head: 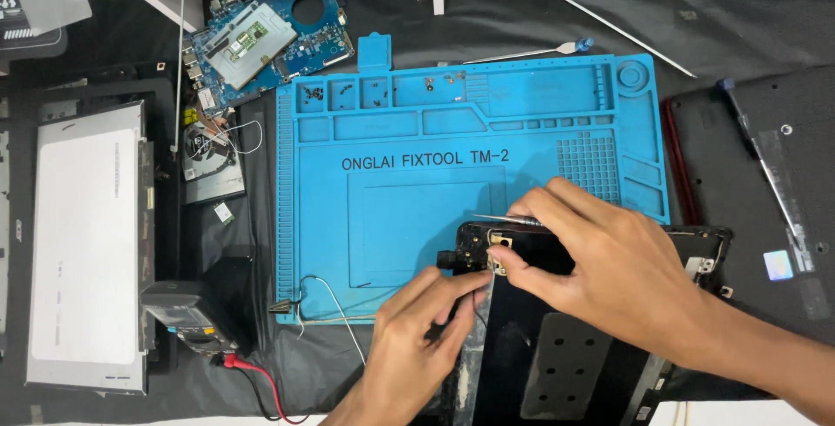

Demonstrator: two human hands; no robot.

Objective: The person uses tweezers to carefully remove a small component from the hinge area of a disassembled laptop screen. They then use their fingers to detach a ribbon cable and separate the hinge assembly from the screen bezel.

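Head view: left hand (416, 339) fingertips pinched on corner of black plastic laptop cover (557, 339), beside small brass-coloured hinge bracket (499, 240). Right hand (609, 261) fingers closed around thin metal tweezers (504, 217), pressing same corner. Cover overlapping ribbed blue silicone repair mat (417, 174). Blue circuit board (261, 39) top left, pale flat screen panel (87, 243) far left.

Panel: we see a black laptop cover panel (557, 348) lying flat, tilted, its upper corner under both our hands.
Hinge bracket: a small brass-coloured bracket (499, 241) sits at that corner, just left of our right fingertips.
Tweezers: thin metal tweezers (504, 217) project leftward from our right hand.
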